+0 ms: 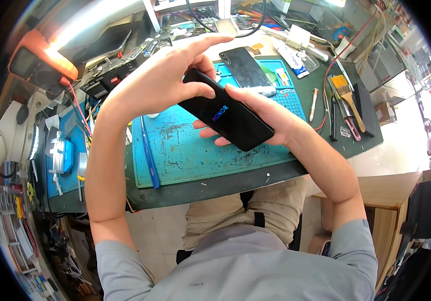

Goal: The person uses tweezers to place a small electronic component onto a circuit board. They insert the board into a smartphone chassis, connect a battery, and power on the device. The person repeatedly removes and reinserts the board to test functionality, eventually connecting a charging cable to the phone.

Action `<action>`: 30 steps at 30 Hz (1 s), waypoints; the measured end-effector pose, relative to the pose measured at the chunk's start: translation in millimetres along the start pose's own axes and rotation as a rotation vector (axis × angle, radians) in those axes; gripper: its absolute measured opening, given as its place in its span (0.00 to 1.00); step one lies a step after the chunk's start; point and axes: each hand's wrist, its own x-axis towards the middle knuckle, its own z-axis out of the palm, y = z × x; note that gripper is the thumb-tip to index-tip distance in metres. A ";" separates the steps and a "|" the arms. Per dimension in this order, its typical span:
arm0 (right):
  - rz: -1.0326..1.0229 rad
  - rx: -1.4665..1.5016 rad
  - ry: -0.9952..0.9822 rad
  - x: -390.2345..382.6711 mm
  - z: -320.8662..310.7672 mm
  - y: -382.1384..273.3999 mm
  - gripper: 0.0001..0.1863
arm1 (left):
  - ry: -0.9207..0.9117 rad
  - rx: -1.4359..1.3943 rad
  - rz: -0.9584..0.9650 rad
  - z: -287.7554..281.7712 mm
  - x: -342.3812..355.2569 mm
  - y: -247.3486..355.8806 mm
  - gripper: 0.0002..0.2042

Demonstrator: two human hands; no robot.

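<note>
A black smartphone (pixel 235 125) is held slantwise above the blue mat, its dark screen facing up with a glowing logo. My right hand (pixel 270 113) grips its right side, thumb along the edge and fingertips showing past the left edge. At the phone's upper end, my left hand (pixel 170 75) has its thumb on the front and some fingers curled behind, while the index finger stretches out. Beyond the hands, a dark phone back cover (pixel 245 67) with a camera strip lies on the blue work mat (pixel 175 150). A blue pen-like tool (pixel 150 160) rests at the mat's left.
An orange multimeter (pixel 44 65) stands at the left, its red lead running down. On the right are a brush (pixel 345 93), a screwdriver (pixel 314 104) and a black block (pixel 364 110). A white-and-blue tube (pixel 291 59) lies farther back. Cluttered tools line the rear.
</note>
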 end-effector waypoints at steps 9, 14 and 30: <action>-0.146 -0.281 0.090 -4.1 4.0 -2.5 0.40 | -0.007 -0.147 -0.055 -13.6 -0.7 6.4 0.41; -0.646 -1.080 0.571 -8.9 20.2 2.5 0.36 | 0.075 -0.051 0.019 -38.5 -15.1 26.5 0.38; -1.099 -1.927 0.662 -9.7 17.1 2.5 0.35 | 0.002 -0.396 -0.365 -21.2 -5.7 14.8 0.20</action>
